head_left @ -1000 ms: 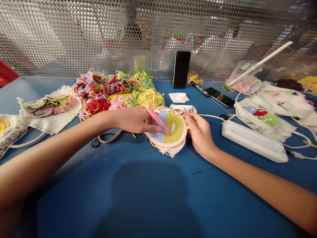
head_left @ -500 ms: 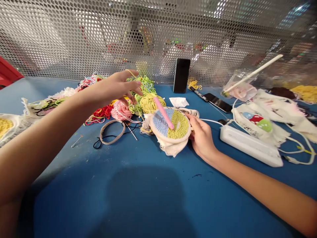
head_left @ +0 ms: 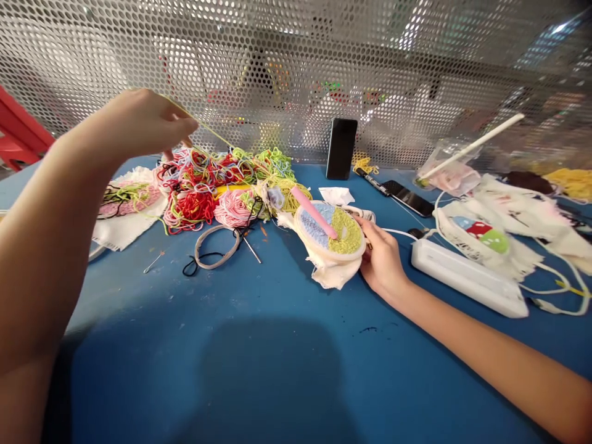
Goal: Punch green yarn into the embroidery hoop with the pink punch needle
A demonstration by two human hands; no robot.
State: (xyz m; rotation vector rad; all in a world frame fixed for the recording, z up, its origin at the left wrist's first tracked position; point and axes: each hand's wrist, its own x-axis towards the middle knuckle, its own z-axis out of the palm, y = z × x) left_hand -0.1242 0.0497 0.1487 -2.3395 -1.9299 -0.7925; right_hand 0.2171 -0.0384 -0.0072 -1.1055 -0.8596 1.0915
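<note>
My right hand (head_left: 382, 256) grips the right rim of an embroidery hoop (head_left: 301, 231), thumb on top. Its cloth carries looped pile, light blue on the left and yellow-green on the right. A pink punch needle (head_left: 314, 213) stands tilted in the pile, with no hand on it. Raised at the left, my left hand (head_left: 143, 123) pinches a thin yellow-green yarn strand (head_left: 213, 131), which runs taut down to the heap of tangled yarn (head_left: 194, 179). Its fingertips are partly hidden behind the hand.
A bare hoop ring (head_left: 198, 250) with black yarn and a needle (head_left: 252, 250) lie left of centre. A phone (head_left: 341, 149) stands against the perforated metal screen (head_left: 296, 80). To the right are another phone (head_left: 411, 198), a white power strip (head_left: 467, 277), cables and a second embroidered cloth (head_left: 481, 231).
My left hand has moved left and up, drawing the yarn strand out from the heap. The hoop in my right hand appears slightly further right, with the punch needle still in it.
</note>
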